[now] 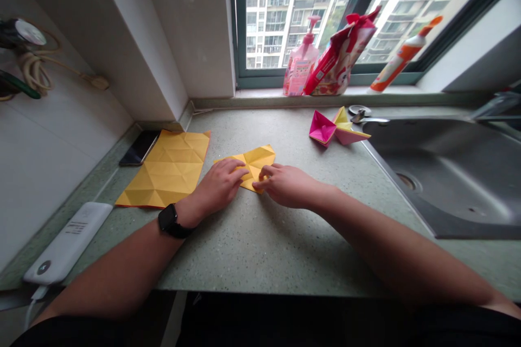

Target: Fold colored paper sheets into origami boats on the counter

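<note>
A small piece of yellow origami paper [259, 157], marked with creases, lies on the counter between my two hands. My left hand [220, 183], with a black watch at its wrist, has its fingers curled over the paper's left part and grips it there. At the lower right edge, my right hand [288, 185] pinches the same paper between thumb and bent fingers. My fingers hide parts of both sides. Left of my left hand rests a larger creased yellow sheet [173, 160] with an orange-red edge.
A phone [139, 148] lies partly under the large sheet, and a white power bank [69, 241] with a cable is nearer. Pink-and-yellow folded paper shapes [323, 129] sit beside the steel sink [456, 146]. A pump bottle [301, 65], red bag [342, 57] and orange-white bottle [401, 62] line the windowsill.
</note>
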`<state>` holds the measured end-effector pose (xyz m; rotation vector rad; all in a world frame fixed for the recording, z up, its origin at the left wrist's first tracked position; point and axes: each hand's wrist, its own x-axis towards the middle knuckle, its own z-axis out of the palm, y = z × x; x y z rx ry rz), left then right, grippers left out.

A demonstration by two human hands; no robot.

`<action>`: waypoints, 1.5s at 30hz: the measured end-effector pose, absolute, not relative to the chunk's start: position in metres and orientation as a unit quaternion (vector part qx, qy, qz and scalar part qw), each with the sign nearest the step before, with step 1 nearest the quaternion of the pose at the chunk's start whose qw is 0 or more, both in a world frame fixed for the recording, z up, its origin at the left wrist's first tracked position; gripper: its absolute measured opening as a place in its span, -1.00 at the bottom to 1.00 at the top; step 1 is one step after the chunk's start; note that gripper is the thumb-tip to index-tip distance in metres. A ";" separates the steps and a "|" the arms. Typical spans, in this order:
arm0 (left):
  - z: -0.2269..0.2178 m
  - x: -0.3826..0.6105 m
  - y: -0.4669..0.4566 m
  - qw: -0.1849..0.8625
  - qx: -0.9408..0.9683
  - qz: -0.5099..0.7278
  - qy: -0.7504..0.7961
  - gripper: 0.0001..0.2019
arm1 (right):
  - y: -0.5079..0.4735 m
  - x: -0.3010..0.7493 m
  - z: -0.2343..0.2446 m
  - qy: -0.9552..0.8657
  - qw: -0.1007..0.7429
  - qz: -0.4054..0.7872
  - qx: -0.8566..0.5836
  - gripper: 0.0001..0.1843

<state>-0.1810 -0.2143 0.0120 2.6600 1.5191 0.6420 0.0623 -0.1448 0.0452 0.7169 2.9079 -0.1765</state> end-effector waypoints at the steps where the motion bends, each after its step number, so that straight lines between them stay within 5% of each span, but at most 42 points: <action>1: 0.013 -0.179 -0.216 0.019 0.857 0.198 0.475 -0.71 | -0.145 0.062 0.045 0.966 0.074 -0.054 0.240 -0.53; 16: 0.017 -0.170 -0.229 0.076 0.879 0.113 0.457 -0.73 | -0.138 0.063 0.041 0.957 0.053 -0.095 0.269 -0.53; 26: 0.015 -0.165 -0.235 0.073 0.894 0.097 0.431 -0.53 | -0.139 0.063 0.042 0.954 0.049 -0.116 0.273 -0.53; 45: 0.029 -0.163 -0.235 0.040 0.854 0.044 0.517 -0.80 | -0.139 0.062 0.037 0.965 0.047 -0.074 0.247 -0.59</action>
